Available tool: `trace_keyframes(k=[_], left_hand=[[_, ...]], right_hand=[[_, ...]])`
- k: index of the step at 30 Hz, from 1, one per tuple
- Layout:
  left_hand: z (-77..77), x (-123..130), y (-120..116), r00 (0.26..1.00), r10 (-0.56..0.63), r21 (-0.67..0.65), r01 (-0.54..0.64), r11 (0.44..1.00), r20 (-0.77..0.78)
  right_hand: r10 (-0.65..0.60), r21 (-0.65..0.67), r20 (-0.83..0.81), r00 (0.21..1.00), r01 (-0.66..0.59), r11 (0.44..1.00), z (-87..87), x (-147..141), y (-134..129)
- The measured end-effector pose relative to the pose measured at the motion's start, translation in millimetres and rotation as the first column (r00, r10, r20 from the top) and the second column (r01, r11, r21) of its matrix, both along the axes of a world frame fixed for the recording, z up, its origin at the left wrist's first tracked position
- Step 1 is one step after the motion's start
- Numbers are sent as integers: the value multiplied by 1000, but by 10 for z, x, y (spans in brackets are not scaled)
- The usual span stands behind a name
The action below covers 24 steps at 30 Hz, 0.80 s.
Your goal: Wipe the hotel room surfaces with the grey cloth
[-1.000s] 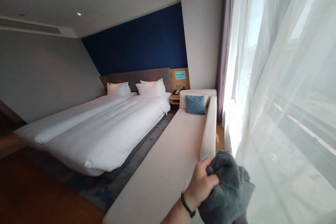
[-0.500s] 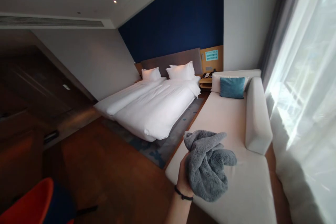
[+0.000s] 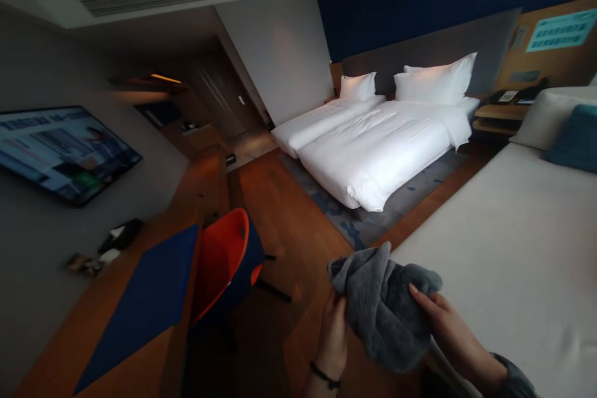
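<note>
Far left, a wall-mounted flat screen television (image 3: 65,152) was lit. Below it, a long wooden desk (image 3: 135,354) carried a dark blue rectangular mat (image 3: 142,305) along its near part; small dark and white items (image 3: 109,245) sat at its left edge against the wall, too blurred to identify. An orange-and-navy shell chair (image 3: 226,261) stood tucked against the desk's right edge.

At bottom centre we held a crumpled grey fleecy cloth (image 3: 380,305) in the air with both hands, over the wooden floor (image 3: 284,224) just off the near left edge of the cream upholstered daybed (image 3: 504,249). Our left hand (image 3: 333,329), black band on the wrist, gripped the cloth's left side from below, fingers curled into the fabric. Our right hand (image 3: 443,323) pinched the right side, thumb on top and fingers underneath.

Further back, a bed with white duvets and white pillows (image 3: 377,137) stood on a grey-blue rug (image 3: 368,227). To its right, a wooden nightstand with a black phone (image 3: 506,106). A teal cushion (image 3: 573,137) lay at the daybed's far end.
</note>
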State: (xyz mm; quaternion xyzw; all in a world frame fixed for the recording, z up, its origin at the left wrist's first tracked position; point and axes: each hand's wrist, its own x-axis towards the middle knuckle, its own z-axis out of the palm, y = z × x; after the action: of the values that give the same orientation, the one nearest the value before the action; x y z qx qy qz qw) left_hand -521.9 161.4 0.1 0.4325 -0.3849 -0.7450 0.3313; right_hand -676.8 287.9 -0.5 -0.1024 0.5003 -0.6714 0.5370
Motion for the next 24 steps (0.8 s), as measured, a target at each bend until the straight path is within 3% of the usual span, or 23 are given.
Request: trace_keyframes(k=[3, 6, 10, 13, 15, 17, 19, 22, 24], left_hand=[[-192, 63, -455, 998, -10, 67, 6, 998, 62], [-296, -181, -890, 991, -124, 97, 119, 988, 48], [-256, -748, -1595, 962, -232, 22, 231, 973, 143], [-153, -1053, -2255, 950, -228, -34, 241, 970, 213], [-92, -1172, -2677, 960, -163, -90, 187, 978, 227], [-59, -1280, -3015, 972, -102, -107, 127, 986, 212], [-60, -1435, -3250, 978, -102, -67, 116, 991, 180], [-103, -1806, -3482, 956, -272, 19, 272, 962, 113], [-131, -2102, -3636, 894, -434, -3, 437, 899, 108]], right_hand=[[-24, 37, -64, 998, 27, 999, -88, -228, -339], [1, -9, -31, 1000, -1, 1000, -132, -504, -760], [4, -78, -74, 997, -10, 997, -128, -982, -1459], [-14, -37, -228, 974, 6, 999, -140, -1453, -1954], [-4, 65, -439, 899, 36, 997, -168, -1760, -2243], [72, 170, -662, 746, 56, 984, -198, -1994, -2519], [177, 218, -780, 600, -5, 976, -219, -2113, -2808], [241, 201, -828, 507, -133, 970, -254, -2091, -3291], [223, 177, -864, 452, -142, 974, -311, -2024, -3638]])
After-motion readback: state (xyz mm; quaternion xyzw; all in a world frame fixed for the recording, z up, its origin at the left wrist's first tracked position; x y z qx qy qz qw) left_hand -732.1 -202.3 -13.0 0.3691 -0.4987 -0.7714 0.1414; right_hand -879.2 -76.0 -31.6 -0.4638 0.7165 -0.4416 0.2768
